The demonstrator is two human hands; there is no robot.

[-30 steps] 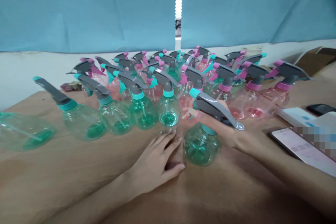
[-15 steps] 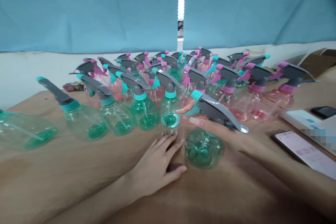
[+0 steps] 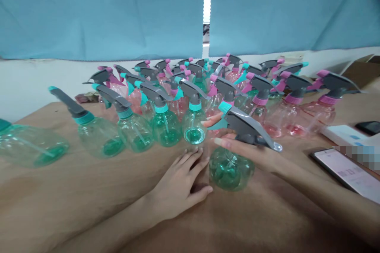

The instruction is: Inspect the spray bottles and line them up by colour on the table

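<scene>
A green spray bottle (image 3: 231,172) with a grey trigger head and turquoise nozzle stands upright on the wooden table (image 3: 97,201), nozzle facing left. My right hand (image 3: 253,152) is wrapped round its neck, just below the head; the trigger and collar are partly hidden by the fingers. To the left of this bottle my left hand (image 3: 185,182) lies palm down on the table, fingers stretched out and holding nothing. Its fingertips are close to another green spray bottle (image 3: 192,126) in the front row.
Several green and pink spray bottles (image 3: 316,116) crowd the table behind my hands. A phone (image 3: 346,170) showing a timer lies at the right, beside a white paper (image 3: 341,134) and a dark object (image 3: 368,127). A blue curtain (image 3: 103,12) hangs behind.
The view has shifted slightly, moving the surroundings a little to the right. My right hand's fingers have shifted slightly at the bottle's neck; the left hand stays flat.
</scene>
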